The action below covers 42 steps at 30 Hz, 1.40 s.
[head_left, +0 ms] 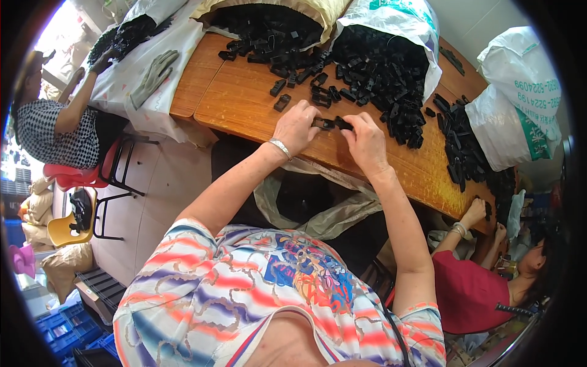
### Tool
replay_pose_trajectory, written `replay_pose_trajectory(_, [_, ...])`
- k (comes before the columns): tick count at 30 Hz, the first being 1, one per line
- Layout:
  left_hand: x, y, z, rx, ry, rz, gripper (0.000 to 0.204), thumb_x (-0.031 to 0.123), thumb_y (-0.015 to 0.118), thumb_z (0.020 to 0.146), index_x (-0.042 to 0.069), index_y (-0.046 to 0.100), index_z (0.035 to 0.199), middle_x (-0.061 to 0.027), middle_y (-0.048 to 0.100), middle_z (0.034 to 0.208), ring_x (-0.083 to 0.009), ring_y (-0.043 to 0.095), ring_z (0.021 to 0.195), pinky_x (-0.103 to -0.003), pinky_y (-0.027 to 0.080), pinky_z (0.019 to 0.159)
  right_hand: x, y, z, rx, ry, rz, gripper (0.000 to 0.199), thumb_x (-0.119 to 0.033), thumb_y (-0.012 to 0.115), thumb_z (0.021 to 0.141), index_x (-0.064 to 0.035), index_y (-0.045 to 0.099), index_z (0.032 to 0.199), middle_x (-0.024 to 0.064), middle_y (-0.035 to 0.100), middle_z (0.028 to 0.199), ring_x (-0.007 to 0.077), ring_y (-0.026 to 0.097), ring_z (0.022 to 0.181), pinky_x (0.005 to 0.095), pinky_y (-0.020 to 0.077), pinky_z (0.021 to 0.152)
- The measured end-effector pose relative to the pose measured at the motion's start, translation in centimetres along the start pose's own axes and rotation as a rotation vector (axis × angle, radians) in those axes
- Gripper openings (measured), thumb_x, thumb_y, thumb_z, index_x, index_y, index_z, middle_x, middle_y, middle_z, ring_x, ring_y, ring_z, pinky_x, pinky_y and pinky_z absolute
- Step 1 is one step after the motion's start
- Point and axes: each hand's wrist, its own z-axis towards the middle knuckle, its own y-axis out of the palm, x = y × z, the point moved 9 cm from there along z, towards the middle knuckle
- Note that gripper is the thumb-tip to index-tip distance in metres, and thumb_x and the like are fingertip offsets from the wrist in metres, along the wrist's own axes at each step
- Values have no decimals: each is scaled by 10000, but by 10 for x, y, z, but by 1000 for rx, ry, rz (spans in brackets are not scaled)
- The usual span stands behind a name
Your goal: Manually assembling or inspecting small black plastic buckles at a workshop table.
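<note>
Over the table's near edge, my left hand [298, 129] pinches one end of a small black plastic part [323, 123]. My right hand [368, 144] has its fingers closed on another black plastic piece [342, 123]. The two pieces meet end to end between my hands; whether they are joined I cannot tell. Just beyond lie several loose black parts [282, 102] of similar blocky shape. A large heap of black parts [382, 76] spreads from a white sack [433, 61] on the right side of my hands.
A paper sack [333, 15] spills more parts onto the wooden table [235, 92]. An open bag [269, 205] hangs below the table edge. At right, a person in red [468, 293] handles parts; at left, another [58, 131] sits by a grey glove [156, 76].
</note>
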Motion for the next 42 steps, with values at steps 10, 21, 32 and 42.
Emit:
replay_pose_trajectory(10, [-8,5,2,-89,-98,-85,256,125,759,764,53,672,994,-106,600,1000,-297,602,999,-394,508,850,-22,27,11,-38,-191,-42,193,-31,702,782,-55,697,974,106,609,918,317,656,799,405,547,684])
replay_pose_trajectory(21, [-5,1,2,-61,-16,-65,225,106,693,783,36,666,995,-107,609,977,-292,626,924,-372,517,819,-37,53,-11,-112,-329,-435,345,-36,589,809,41,583,1145,134,548,1069,267,602,957,386,567,712])
replay_pose_trajectory(32, [-49,-64,-9,293,-102,170,253,204,717,822,34,664,1001,-144,599,1013,-326,588,992,-411,502,849,-65,44,-70,-128,-187,-77,210,-84,700,781,-52,655,983,119,593,921,327,652,806,418,545,685])
replay_pose_trajectory(42, [-21,-37,-1,229,15,23,221,64,749,738,54,598,900,-112,609,926,-313,589,935,-399,496,795,16,11,32,148,-29,-91,140,-77,696,829,-51,709,966,128,656,919,338,661,834,411,537,728])
